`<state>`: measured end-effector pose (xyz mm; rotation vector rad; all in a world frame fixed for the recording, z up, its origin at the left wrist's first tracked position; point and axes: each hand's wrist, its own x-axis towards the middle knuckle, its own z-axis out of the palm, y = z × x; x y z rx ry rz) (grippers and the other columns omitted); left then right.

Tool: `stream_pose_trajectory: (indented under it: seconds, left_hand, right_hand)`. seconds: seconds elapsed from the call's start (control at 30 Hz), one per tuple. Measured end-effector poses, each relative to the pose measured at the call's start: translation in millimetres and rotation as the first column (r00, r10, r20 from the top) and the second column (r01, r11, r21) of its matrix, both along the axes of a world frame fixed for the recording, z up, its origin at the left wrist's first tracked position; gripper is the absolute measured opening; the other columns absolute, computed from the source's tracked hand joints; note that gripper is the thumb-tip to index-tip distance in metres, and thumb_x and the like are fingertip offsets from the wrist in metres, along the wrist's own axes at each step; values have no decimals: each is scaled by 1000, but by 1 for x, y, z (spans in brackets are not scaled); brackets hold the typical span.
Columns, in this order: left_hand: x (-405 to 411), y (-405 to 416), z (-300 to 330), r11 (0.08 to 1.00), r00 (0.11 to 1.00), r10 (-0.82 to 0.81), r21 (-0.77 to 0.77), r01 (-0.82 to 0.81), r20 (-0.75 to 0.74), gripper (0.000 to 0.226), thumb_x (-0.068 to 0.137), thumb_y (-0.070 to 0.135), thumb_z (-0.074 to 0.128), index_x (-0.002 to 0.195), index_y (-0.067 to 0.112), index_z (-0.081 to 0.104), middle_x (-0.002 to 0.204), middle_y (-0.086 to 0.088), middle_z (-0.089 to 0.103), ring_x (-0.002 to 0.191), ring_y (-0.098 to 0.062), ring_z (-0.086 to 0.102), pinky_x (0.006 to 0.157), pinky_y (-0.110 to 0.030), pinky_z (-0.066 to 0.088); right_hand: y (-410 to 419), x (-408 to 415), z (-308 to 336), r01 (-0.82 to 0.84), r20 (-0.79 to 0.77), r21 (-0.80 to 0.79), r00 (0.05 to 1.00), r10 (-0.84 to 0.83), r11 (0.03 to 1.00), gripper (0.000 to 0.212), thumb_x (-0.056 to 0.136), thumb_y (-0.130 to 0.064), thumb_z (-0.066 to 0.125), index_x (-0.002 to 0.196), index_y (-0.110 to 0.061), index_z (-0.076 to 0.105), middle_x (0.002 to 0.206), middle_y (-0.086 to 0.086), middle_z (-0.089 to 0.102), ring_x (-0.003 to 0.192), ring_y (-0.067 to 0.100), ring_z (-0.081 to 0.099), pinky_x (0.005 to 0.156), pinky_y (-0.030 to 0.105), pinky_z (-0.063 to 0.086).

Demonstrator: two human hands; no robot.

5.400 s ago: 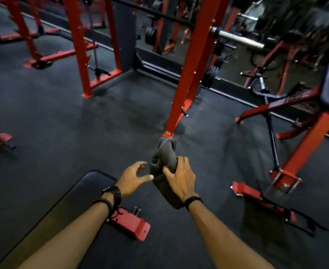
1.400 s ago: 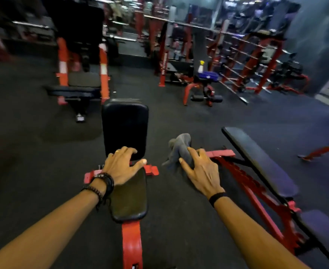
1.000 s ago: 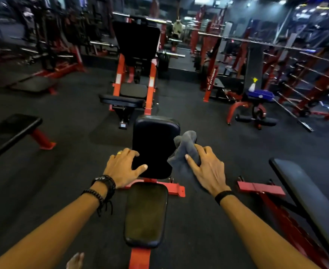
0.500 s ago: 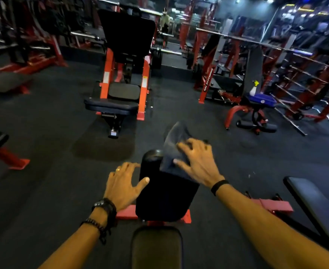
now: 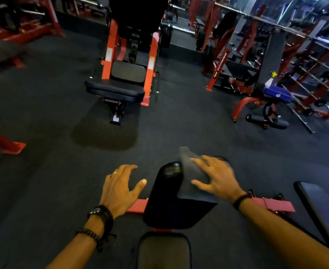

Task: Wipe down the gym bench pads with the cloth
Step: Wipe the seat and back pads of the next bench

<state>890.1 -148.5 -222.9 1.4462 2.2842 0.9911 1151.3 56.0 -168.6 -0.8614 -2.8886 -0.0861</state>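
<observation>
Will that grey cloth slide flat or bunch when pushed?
The cloth looks floppy: it drapes over the pad's top edge, so likely bunches. The right hand's spread fingers probably keep it flat. Glossy pad may let it slip.

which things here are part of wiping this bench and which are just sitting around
Job in hand:
grey cloth, pressed flat by the right hand
black upright padded backrest under the cloth
black seat pad below it
left hand, open beside the backrest

Just sitting around:
red-framed machine with black pads, ahead
white spray bottle with yellow trigger
blue box beside it
</observation>
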Motion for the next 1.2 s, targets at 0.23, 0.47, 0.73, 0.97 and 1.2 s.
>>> stream_pose_trajectory:
  seconds: [0.23,0.47,0.73,0.97,1.2]
  left_hand:
    - [18,15,5,998,997,57,28,-58,57,67,84,70,35,130,23,54,128,7,55,114,-20,56,96,-41,41]
    - [48,31,25,1000,1000,16,7,-16,-12,66,85,69,36,132,25,52,131,8,53,117,-17,55,95,-37,37]
    - [95,56,43,998,991,-5,59,13,-132,59,90,61,42,127,17,52,126,-2,58,109,-24,57,88,-51,48]
    - [127,104,55,979,938,-195,-1,204,-286,64,90,58,44,137,15,50,141,-3,51,129,-23,47,110,-51,36]
    - [146,168,69,817,739,-577,-261,515,-349,71,91,67,29,150,27,35,151,6,41,136,-12,38,118,-33,22]
  right_hand:
    - [-31,-89,-8,-42,20,-12,999,43,999,62,83,-72,44,131,-34,54,116,3,63,103,28,60,84,44,45]
    - [21,29,-17,-31,-210,-23,977,26,999,63,85,-68,51,134,-29,56,121,4,61,103,29,61,85,42,47]
    - [-23,-54,-16,-28,-137,-33,990,24,999,65,84,-73,42,130,-28,55,111,9,62,99,31,56,84,48,38]
    - [14,55,-60,309,-583,-264,703,-407,913,53,84,-64,53,120,-27,65,111,3,65,101,26,60,85,43,48]
    - [-18,38,-72,87,-170,-983,-135,-976,159,91,79,-86,27,138,-22,51,136,14,54,128,33,49,104,51,41]
